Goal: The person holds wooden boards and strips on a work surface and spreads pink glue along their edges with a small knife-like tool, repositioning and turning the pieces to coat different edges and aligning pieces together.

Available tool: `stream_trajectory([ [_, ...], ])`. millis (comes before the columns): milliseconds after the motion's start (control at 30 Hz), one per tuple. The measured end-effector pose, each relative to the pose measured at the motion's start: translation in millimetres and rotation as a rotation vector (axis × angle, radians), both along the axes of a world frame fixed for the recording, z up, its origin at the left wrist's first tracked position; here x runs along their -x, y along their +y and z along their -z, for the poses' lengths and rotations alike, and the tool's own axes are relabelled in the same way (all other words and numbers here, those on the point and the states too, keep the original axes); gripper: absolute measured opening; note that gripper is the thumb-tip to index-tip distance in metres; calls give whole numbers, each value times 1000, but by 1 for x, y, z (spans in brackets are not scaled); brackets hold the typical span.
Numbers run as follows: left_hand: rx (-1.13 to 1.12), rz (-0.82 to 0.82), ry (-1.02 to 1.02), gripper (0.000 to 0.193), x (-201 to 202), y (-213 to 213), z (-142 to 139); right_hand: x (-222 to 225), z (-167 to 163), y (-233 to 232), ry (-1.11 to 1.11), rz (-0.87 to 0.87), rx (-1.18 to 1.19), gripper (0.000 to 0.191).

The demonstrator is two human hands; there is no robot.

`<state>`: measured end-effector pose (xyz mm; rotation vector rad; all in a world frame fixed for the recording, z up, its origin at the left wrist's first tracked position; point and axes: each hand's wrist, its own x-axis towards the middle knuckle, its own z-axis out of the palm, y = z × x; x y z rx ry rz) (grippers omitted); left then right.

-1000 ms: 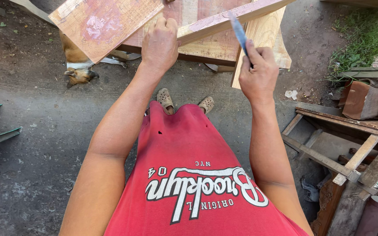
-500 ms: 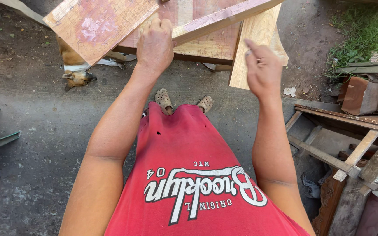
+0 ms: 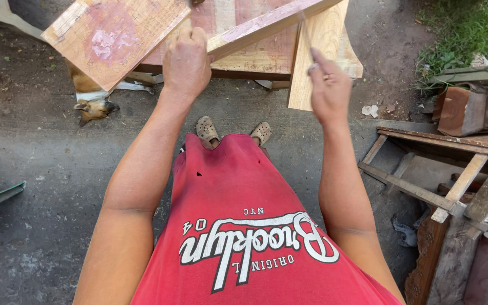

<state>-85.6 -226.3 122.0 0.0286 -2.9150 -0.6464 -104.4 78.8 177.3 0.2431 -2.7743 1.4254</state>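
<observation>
While your left hand (image 3: 186,63) grips the plank (image 3: 266,25), your right hand's (image 3: 329,87) fingers pinch a blurred thin tool (image 3: 306,35), now raised upright.

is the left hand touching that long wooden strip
Touching. The head view shows the left hand laid on the near end of the long wooden strip, fingers curled over its edge with no gap.

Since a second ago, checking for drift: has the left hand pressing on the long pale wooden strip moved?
No. The left hand stays pressed on the long pale wooden strip, at the same spot beside the pink-stained square board.
</observation>
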Motion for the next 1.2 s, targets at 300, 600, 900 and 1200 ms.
stream_trajectory([
  [300,-32,-1,36,40,-2,6,0,-16,13,16,-117,82,210,36],
  [600,35,-2,6,36,-21,16,-2,-24,-13,14,-190,71,179,28],
  [900,52,10,39,26,-36,39,-5,-14,-18,32,-45,-35,-19,27],
  [1200,47,31,47,27,-37,43,-12,36,18,102,-18,314,399,34],
])
